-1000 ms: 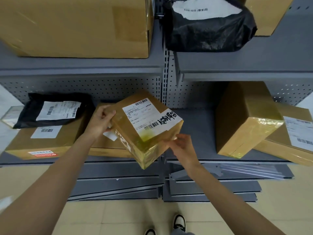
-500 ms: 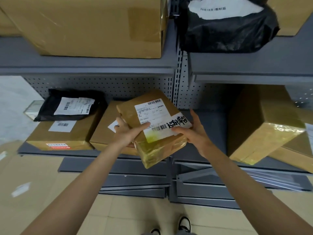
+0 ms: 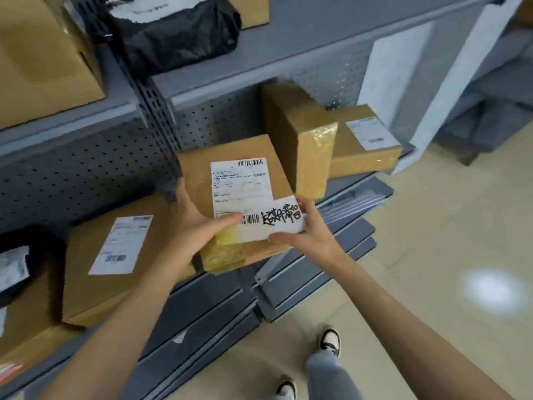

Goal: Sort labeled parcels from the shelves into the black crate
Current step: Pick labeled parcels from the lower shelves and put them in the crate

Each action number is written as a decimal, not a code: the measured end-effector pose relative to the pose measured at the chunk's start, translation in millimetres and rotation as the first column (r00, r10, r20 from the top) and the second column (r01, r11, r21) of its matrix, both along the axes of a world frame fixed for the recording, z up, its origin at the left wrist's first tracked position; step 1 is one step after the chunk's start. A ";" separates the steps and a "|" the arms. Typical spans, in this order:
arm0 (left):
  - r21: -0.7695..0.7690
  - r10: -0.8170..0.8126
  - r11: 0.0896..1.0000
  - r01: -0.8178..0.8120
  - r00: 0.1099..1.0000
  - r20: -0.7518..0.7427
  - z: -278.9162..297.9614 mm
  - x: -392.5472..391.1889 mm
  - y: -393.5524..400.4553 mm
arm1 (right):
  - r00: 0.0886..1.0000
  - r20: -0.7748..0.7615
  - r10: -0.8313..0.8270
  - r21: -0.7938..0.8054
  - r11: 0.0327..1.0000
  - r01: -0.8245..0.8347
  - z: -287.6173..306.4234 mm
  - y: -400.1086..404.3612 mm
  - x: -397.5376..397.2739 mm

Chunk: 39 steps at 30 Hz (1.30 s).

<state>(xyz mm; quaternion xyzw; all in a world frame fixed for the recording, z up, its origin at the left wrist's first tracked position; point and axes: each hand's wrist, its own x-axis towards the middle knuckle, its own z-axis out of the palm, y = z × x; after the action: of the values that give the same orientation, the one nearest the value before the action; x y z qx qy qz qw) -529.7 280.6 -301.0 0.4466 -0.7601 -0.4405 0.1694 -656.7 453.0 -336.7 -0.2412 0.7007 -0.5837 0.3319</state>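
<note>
Parcel: a small brown cardboard box (image 3: pixel 230 157) with a white printed shipping label (image 3: pixel 240 189) and a white slip bearing black handwritten characters (image 3: pixel 281 219), held up in front of the grey metal shelving (image 3: pixel 259 62), over the front edge of the lower shelf. The left hand (image 3: pixel 190 232) clasps its left side, thumb laid across the label near the lower barcode, fingers behind the box. The right hand (image 3: pixel 310 230) clamps the right lower corner, thumb under the handwritten slip and fingers over its far edge. Yellowish clear tape shines along the box's near edge.

Close behind the held box to the right, a taller brown carton with glossy taped end (image 3: pixel 300 140) stands tilted, leaning against a flat brown box with a white label (image 3: pixel 366 142). To the left, a wide flat brown carton with a white barcode label (image 3: pixel 115 255) lies on the lower shelf just beside the left wrist; part of a black plastic mailer bag (image 3: pixel 17 255) shows at the far left. On the upper shelf sit a large plain brown carton (image 3: pixel 43 53) and a crumpled black poly bag with a white label (image 3: pixel 178 33). A perforated grey back panel (image 3: pixel 72 174) runs behind. Below, loose grey metal shelf boards (image 3: pixel 302 284) are stacked on the beige tiled floor (image 3: pixel 447 255), beside black-and-white shoes (image 3: pixel 330 340).
</note>
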 end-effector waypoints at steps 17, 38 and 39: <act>-0.080 -0.696 0.710 0.699 0.715 0.065 9.7 -52.5 316.2 | 0.687 0.048 -0.725 -0.047 0.685 0.727 -0.5 345.1 99.9; 0.084 -0.869 -0.494 0.865 -0.495 -0.007 -25.2 142.8 957.1 | -0.463 0.007 -0.887 0.063 -0.461 0.885 -17.0 819.4 478.5; 0.088 -0.844 -0.536 0.840 -0.537 -0.011 -28.0 154.8 978.2 | -0.504 0.004 -0.864 0.075 -0.502 0.861 -20.3 829.7 491.9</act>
<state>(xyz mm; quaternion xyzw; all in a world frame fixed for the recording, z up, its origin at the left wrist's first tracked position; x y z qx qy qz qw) -374.9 1258.8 -329.0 -0.4310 -0.7511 -0.3639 -0.3431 -164.8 1282.7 -357.0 0.5122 0.5566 -0.5743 -0.3131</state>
